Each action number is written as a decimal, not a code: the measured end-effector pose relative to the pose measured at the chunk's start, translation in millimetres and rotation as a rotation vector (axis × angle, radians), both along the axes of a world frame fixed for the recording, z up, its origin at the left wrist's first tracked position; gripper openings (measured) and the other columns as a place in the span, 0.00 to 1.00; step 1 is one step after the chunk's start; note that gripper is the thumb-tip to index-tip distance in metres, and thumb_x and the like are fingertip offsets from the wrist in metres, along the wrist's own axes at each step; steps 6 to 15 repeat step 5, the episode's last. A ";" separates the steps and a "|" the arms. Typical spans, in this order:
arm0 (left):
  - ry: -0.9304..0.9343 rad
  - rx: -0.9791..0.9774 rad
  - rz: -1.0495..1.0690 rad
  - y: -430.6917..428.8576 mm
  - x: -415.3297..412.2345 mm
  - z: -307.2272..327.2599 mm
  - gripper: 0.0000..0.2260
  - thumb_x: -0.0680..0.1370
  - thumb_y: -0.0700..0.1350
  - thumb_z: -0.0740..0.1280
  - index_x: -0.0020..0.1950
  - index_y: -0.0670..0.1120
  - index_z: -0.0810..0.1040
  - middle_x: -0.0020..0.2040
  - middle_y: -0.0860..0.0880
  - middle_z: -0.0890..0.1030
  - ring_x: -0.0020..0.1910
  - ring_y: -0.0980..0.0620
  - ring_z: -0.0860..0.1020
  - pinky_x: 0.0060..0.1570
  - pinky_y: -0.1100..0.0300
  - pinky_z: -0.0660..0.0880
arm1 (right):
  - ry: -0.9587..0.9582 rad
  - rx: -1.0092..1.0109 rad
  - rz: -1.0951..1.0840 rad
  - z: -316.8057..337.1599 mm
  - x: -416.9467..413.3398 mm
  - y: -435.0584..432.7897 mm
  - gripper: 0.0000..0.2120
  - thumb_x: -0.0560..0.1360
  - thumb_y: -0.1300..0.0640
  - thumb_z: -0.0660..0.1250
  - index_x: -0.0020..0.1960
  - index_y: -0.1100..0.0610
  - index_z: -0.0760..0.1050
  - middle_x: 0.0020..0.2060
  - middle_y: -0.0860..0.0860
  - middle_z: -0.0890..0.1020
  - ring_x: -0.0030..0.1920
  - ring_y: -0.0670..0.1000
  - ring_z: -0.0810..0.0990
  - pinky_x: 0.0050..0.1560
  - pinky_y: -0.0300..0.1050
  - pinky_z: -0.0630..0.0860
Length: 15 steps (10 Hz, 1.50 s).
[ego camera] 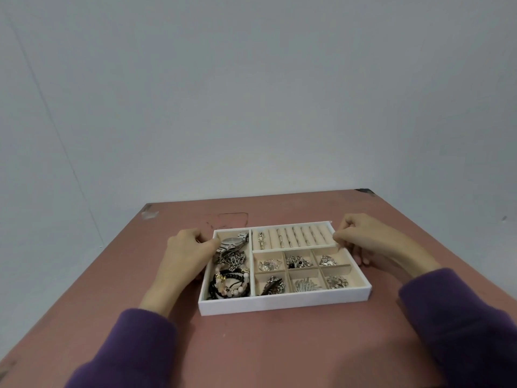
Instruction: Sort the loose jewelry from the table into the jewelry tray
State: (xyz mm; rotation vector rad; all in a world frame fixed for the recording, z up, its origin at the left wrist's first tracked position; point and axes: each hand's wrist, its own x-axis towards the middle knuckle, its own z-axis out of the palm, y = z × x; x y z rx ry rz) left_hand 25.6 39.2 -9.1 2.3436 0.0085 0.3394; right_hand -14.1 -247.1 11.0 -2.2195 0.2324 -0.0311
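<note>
Left hand [187, 256] (head view): held the left wall of the jewelry tray [279, 303], thumb over the rim beside the watch [233, 243], with the other fingers mostly hidden down the outer side.
Right hand [372, 242]: pinched the tray's right rim near its far corner, fingertips curled onto the edge, with the lower fingers against the outer wall.
Jewelry tray: sat flat on the pink table [251, 345] between the two hands, touched by both.
Long left compartment: held the watch at its far end and the beaded bracelets [229, 284] at its near end, with a dark ornate piece between them.
Ring rolls [296, 236]: filled the tray's far right section, with several rings slotted in; how many was too small to tell.
Six small compartments [300, 271]: lay in the tray's near right section, each with a small heap of silver pieces.
Progress: sorting looked finished or nearly so, since every piece seen lay inside the tray.
Left to do: likely only squaring up or moving the tray, as both hands were on its walls and not on any jewelry.
</note>
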 end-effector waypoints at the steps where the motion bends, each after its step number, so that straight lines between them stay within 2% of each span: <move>1: -0.007 0.005 -0.003 -0.6 0.1 0.8 0.11 0.71 0.45 0.66 0.39 0.37 0.78 0.31 0.44 0.78 0.28 0.50 0.75 0.24 0.62 0.70 | 0.042 0.022 0.016 1.6 0.0 -0.9 0.04 0.67 0.65 0.63 0.38 0.59 0.67 0.30 0.57 0.74 0.22 0.51 0.70 0.21 0.40 0.62; 3: 0.024 0.008 0.004 0.0 -2.9 3.6 0.09 0.72 0.46 0.66 0.37 0.41 0.78 0.30 0.47 0.78 0.29 0.49 0.76 0.35 0.54 0.77 | 0.107 0.063 0.008 3.7 -2.7 -1.0 0.03 0.68 0.65 0.62 0.41 0.61 0.69 0.29 0.57 0.74 0.22 0.51 0.70 0.21 0.40 0.64; 4: 0.033 -0.018 -0.020 3.9 -19.8 12.5 0.06 0.72 0.49 0.65 0.40 0.49 0.79 0.35 0.54 0.80 0.39 0.49 0.79 0.42 0.56 0.77 | 0.123 0.115 0.009 4.2 -11.0 -4.1 0.06 0.71 0.64 0.62 0.47 0.61 0.72 0.30 0.56 0.75 0.23 0.50 0.70 0.23 0.40 0.66; 5: -0.213 -0.059 -0.002 15.8 -65.1 11.8 0.08 0.68 0.58 0.61 0.42 0.58 0.77 0.41 0.61 0.78 0.45 0.58 0.77 0.41 0.59 0.72 | -0.024 -0.004 -0.008 0.4 -39.1 -7.5 0.06 0.73 0.58 0.66 0.49 0.50 0.75 0.30 0.54 0.77 0.23 0.47 0.73 0.26 0.41 0.70; 15: -0.213 -0.059 -0.002 15.8 -65.1 11.8 0.08 0.68 0.58 0.61 0.42 0.58 0.77 0.41 0.61 0.78 0.45 0.58 0.77 0.41 0.59 0.72 | -0.024 -0.004 -0.008 0.4 -39.1 -7.5 0.06 0.73 0.58 0.66 0.49 0.50 0.75 0.30 0.54 0.77 0.23 0.47 0.73 0.26 0.41 0.70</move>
